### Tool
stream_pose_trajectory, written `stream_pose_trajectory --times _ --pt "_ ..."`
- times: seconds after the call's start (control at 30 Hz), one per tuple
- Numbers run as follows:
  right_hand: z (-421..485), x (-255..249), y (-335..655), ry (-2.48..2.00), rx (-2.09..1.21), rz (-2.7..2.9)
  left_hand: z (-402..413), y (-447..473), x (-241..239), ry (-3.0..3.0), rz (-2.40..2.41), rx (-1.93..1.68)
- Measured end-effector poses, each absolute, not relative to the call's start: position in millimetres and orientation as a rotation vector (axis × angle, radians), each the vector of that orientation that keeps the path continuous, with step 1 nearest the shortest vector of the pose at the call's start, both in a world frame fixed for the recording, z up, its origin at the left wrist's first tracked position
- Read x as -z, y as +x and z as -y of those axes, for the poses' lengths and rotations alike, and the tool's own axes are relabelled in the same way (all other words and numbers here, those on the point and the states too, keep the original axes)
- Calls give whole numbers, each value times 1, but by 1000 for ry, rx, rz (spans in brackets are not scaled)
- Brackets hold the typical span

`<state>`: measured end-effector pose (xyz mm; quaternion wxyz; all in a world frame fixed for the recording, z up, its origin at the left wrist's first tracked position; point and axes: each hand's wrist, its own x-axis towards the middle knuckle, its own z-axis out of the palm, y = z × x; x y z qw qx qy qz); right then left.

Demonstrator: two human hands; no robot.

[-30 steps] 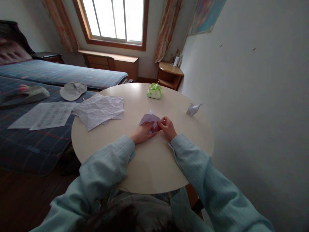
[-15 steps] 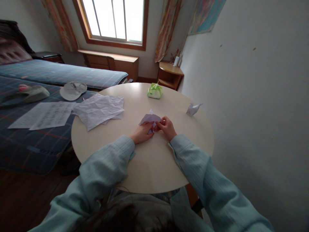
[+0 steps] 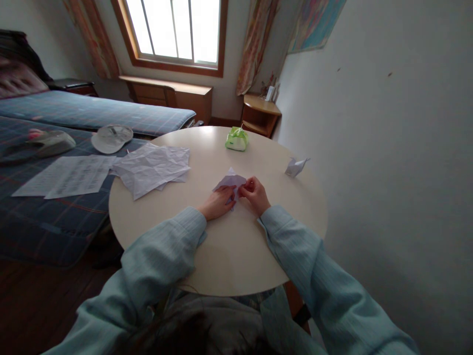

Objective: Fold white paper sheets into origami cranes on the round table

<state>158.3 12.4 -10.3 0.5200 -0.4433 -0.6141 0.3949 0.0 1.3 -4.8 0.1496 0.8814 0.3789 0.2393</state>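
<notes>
A piece of pale folded paper (image 3: 231,180) rests on the round cream table, its pointed tip facing away from me. My left hand (image 3: 219,201) holds its lower left part, fingers curled over the paper and against the tabletop. At the paper's right edge, my right hand (image 3: 254,195) pinches with thumb and forefinger. My fingers hide much of the lower folds. Farther right stands a folded paper figure (image 3: 295,167) with pointed ends, touched by neither hand.
Creased white sheets (image 3: 153,165) lie at the table's (image 3: 236,256) left edge. A green tissue pack (image 3: 237,139) sits toward the back. On the bed (image 3: 70,217) at left are printed sheets (image 3: 70,175) and a pale cap (image 3: 112,138). A wall (image 3: 391,162) rises at right.
The right hand has risen very slightly at the paper's right edge. The small part of the paper below the fingers has shifted a little. Otherwise both hands keep their places.
</notes>
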Motion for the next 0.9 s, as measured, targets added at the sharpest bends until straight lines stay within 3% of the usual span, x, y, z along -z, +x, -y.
stream_pose_trajectory --times 0.33,0.9 --pt "-11 3 162 -1300 -570 1592 0 0 2 2516 -1092 -699" --pt "-13 11 165 -1251 -553 1854 -3 -1 6 2517 -1103 -712"
